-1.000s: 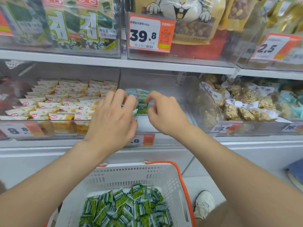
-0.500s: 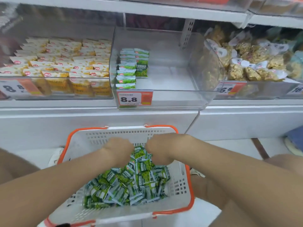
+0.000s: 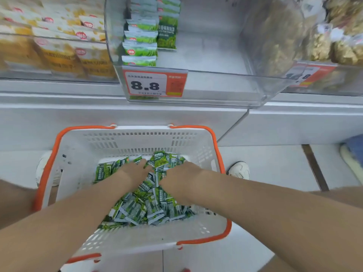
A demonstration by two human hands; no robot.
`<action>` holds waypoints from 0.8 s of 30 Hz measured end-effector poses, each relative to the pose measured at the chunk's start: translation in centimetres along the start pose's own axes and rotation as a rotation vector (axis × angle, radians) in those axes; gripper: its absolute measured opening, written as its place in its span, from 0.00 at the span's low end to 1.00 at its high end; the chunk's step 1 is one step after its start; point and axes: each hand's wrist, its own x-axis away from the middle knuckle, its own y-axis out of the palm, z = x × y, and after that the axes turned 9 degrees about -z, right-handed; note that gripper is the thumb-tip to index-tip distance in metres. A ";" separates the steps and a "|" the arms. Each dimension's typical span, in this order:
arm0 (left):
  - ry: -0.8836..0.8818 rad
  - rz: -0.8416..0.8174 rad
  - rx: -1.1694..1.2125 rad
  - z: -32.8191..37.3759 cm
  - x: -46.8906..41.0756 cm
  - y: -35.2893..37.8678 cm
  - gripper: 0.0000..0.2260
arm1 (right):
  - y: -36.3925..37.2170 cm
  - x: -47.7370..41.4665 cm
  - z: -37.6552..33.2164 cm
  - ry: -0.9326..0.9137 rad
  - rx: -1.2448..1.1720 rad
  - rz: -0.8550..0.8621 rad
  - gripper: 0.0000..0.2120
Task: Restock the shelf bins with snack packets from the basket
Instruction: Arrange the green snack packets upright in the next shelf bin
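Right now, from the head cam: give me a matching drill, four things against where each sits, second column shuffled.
Things:
1. basket
2. 8.8 price tag
3. yellow packets
4. white shoe

Places:
A. in the bin to the left of the clear bin
B. on the floor, right of the basket
C. lower in view than the clear bin, holding the green packets
D. on the clear bin's front wall

Pairs: 1-C, 2-D, 3-A, 4-B
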 end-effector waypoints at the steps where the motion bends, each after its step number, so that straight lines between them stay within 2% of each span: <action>1: 0.005 -0.010 0.014 -0.1 -0.4 0.1 0.42 | 0.4 -0.2 -0.2 0.002 0.015 -0.027 0.06; 3: 0.020 -0.042 0.056 -0.2 -1.1 0.2 0.44 | 0.9 -0.5 -0.3 0.001 0.027 -0.073 0.12; 6: 0.027 -0.069 0.050 -0.3 -2.3 0.7 0.47 | 1.0 -0.7 -0.2 -0.020 -0.001 -0.059 0.15; 8: 0.027 -0.065 0.039 -0.4 -3.2 1.1 0.45 | 0.7 -1.0 0.1 -0.031 -0.002 -0.033 0.13; 10: 0.043 -0.020 0.064 -0.7 -4.0 1.6 0.40 | 0.3 -1.2 0.2 -0.025 0.000 -0.016 0.04; 13: 0.064 0.071 0.138 -1.3 -4.3 2.3 0.29 | 0.0 -1.3 0.3 -0.014 0.000 -0.004 0.07; 17: 0.019 0.165 0.275 -1.8 -3.6 2.1 0.15 | -0.7 -0.5 0.5 -0.013 0.000 0.032 0.06; 21: 0.005 0.306 0.501 -2.6 -2.8 1.2 0.16 | -1.2 0.4 0.6 -0.008 -0.030 0.093 0.08; 24: -0.003 0.328 0.731 -3.0 -1.1 -0.3 0.19 | -2.2 2.0 1.2 0.037 -0.078 0.112 0.05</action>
